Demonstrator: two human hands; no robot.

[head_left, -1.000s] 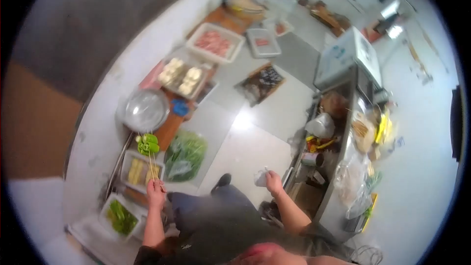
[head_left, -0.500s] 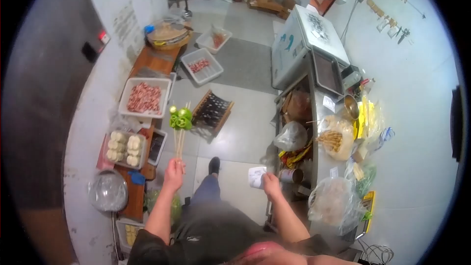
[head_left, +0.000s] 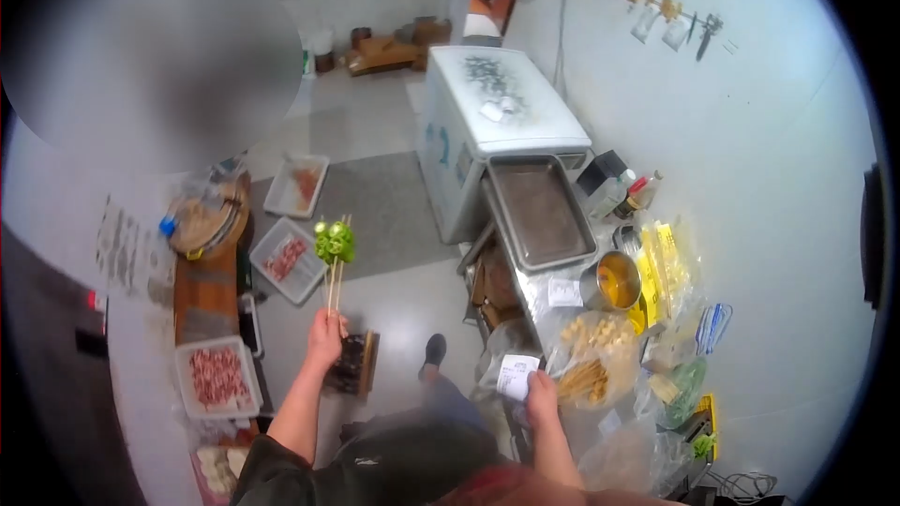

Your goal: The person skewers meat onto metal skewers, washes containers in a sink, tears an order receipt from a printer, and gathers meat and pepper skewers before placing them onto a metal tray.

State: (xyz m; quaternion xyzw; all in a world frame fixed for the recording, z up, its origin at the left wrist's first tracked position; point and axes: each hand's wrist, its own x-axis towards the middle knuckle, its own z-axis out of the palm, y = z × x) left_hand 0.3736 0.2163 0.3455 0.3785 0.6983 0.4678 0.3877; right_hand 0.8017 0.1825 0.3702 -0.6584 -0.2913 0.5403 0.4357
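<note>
My left hand point(head_left: 325, 337) is closed round the thin sticks of some green pepper skewers point(head_left: 335, 242), which point up and away from me. The green pieces sit at the far ends of the sticks, above the floor. In my right hand point(head_left: 541, 397) a white paper slip point(head_left: 516, 376) with printed text is pinched, near the front edge of the metal counter. A plastic bag of skewers and light pieces point(head_left: 588, 365) lies on the counter just beyond that hand.
A metal tray point(head_left: 539, 211) and a pot point(head_left: 614, 281) stand on the right counter, beside a white freezer point(head_left: 502, 98). Meat tubs point(head_left: 217, 379) are at the left and a white bin point(head_left: 289, 260) is on the floor. A dark rack point(head_left: 354, 363) stands near my feet.
The view has swung right toward the freezer and counter, with a foot stepping forward. Both hands still hold the skewers and the slip, and the slip is now closer to the counter.
</note>
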